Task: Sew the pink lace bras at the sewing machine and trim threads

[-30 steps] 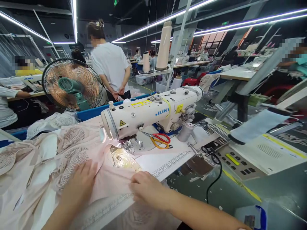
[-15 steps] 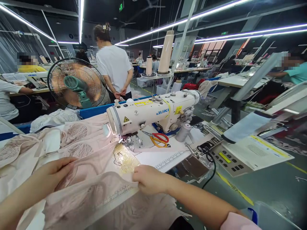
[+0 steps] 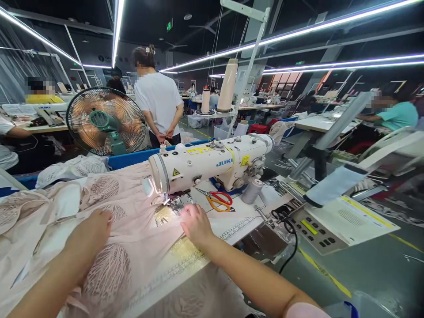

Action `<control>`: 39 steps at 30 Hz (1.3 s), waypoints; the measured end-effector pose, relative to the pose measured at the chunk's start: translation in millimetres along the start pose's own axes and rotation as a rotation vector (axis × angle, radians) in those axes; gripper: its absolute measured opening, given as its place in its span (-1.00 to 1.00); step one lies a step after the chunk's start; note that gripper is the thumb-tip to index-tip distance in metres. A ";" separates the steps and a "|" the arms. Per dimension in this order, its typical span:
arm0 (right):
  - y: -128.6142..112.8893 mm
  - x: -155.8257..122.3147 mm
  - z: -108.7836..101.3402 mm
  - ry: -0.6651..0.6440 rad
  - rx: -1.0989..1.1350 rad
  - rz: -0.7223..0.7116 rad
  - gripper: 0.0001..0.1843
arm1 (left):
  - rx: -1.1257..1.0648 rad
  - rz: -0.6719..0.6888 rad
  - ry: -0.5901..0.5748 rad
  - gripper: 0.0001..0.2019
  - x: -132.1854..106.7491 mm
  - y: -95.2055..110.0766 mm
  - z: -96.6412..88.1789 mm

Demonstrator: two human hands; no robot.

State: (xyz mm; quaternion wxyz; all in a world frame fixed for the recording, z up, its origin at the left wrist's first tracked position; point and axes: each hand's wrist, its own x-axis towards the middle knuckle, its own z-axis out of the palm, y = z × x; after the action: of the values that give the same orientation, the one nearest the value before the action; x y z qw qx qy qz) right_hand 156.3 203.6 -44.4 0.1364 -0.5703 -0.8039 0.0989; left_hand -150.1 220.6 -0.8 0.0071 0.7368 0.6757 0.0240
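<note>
Pale pink fabric (image 3: 132, 229) with lace patches lies spread over the white sewing table (image 3: 238, 221) in front of a white JUKI sewing machine (image 3: 212, 161). My left hand (image 3: 91, 236) rests on the fabric at the left, fingers curled down onto the cloth. My right hand (image 3: 195, 223) presses the fabric's edge just right of the lit needle area (image 3: 167, 203), fingers bent onto the cloth. A printed ruler strip (image 3: 175, 269) runs along the table's front edge.
Red and orange scissors (image 3: 218, 199) lie behind the needle, beside a thread spool (image 3: 251, 190). A control panel (image 3: 314, 227) with a black cable sits at the right. A fan (image 3: 106, 121) and a standing person in white (image 3: 159, 104) are behind. Other workers sit at tables around.
My right hand has moved forward from the table's front edge up to the needle. My left hand has lowered the lifted fabric flat onto the table. The view has tilted up.
</note>
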 end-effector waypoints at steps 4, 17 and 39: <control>-16.8 -12.3 12.7 -0.042 -0.050 -0.026 -0.81 | -0.029 0.076 -0.021 -0.77 20.5 70.9 18.9; -18.2 4.1 38.1 -0.151 -0.115 -0.586 -0.49 | -0.096 -0.061 -0.042 -0.69 76.1 109.4 39.0; 32.8 -39.8 44.4 -0.051 0.091 -0.514 -0.53 | -0.077 0.485 0.148 -0.71 12.4 103.0 77.2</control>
State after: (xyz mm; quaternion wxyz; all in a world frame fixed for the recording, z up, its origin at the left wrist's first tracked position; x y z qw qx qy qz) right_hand 183.2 176.6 -100.8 0.1623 -0.3380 -0.9204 0.1114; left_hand -43.0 225.7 -73.1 -0.0202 0.8727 0.4766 0.1043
